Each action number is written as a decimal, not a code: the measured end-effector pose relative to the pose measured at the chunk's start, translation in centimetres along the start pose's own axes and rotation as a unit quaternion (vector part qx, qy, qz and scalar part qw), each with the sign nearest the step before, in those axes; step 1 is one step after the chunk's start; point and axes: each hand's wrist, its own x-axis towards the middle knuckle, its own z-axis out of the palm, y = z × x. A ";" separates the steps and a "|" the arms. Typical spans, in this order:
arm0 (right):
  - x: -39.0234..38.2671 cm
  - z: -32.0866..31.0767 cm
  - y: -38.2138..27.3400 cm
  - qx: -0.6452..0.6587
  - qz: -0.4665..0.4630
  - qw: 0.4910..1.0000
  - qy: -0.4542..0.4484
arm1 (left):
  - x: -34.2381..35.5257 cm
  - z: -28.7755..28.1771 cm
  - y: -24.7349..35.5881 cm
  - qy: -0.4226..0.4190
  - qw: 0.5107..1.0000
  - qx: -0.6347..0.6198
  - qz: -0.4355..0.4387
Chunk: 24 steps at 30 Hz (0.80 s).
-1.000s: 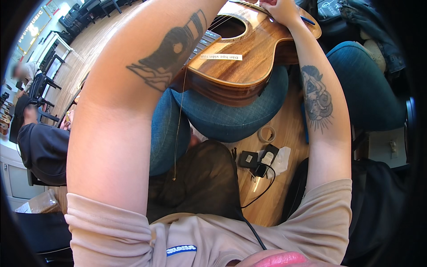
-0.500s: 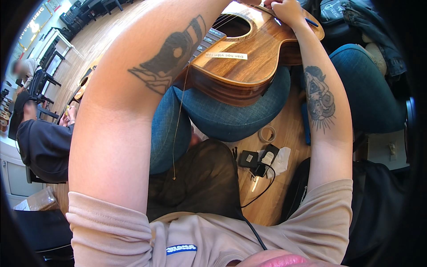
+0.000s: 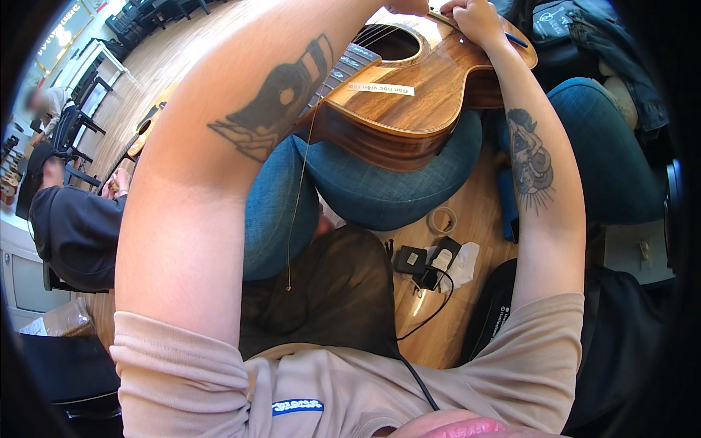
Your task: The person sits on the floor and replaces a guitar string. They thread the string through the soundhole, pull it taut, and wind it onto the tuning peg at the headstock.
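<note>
An acoustic guitar [image 3: 409, 117] with glossy wood and a pale label lies on blue padded fabric [image 3: 387, 193], its soundhole facing up. My left hand [image 3: 405, 6], cut by the top edge, is closed at the guitar's bridge end; what its fingers hold is hidden. Beside it, my right hand [image 3: 475, 22] has curled fingers at the bridge, gripping something too small to make out. A slim blue object [image 3: 516, 39] lies just right of that hand. A loose thin string [image 3: 296, 233] dangles from the guitar's near left side, under my left forearm.
Black adapters [image 3: 431, 266] with cables, a tape roll [image 3: 442, 219] and white paper lie on the wooden floor. Black bags [image 3: 606, 343] are at right, with dark clothing above. A person [image 3: 77, 233] in dark clothes holds another guitar at left; another person [image 3: 51, 109] sits beyond, near black chairs.
The guitar and both my hands have shifted slightly rightward in the view. My left hand shows a little more at the top edge. Both hands stay at the bridge end.
</note>
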 end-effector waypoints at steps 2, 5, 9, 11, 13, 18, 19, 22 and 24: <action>-0.1 0.1 -0.1 -0.020 0.008 1.000 0.003 | -0.3 0.0 0.4 0.003 1.000 -0.009 -0.004; -0.1 0.1 -0.5 -0.037 0.017 0.999 -0.007 | -0.8 -0.2 0.6 0.008 1.000 -0.016 -0.012; -0.6 0.4 -1.4 -0.049 -0.008 0.998 0.026 | -1.8 -0.4 0.8 0.010 0.999 -0.024 -0.025; -1.0 0.6 -1.7 -0.065 -0.055 0.994 0.070 | -2.3 -0.6 0.9 0.012 0.999 -0.025 -0.030; -1.0 0.0 0.3 -0.113 -0.010 0.993 0.012 | -2.3 -0.7 1.7 0.016 0.999 -0.042 -0.027; -0.4 0.3 0.8 -0.099 0.044 0.994 -0.029 | -3.3 -0.7 1.2 0.022 0.998 -0.042 -0.040; -0.3 0.1 0.8 -0.082 0.062 0.994 -0.044 | -3.5 -0.6 1.2 0.022 0.998 -0.045 -0.041; 0.0 -0.1 1.7 -0.062 0.073 0.994 -0.060 | -3.7 -0.6 1.4 0.028 0.997 -0.053 -0.041; 0.4 0.2 2.6 -0.082 0.020 0.996 -0.032 | -3.7 -0.6 1.6 0.032 0.997 -0.056 -0.042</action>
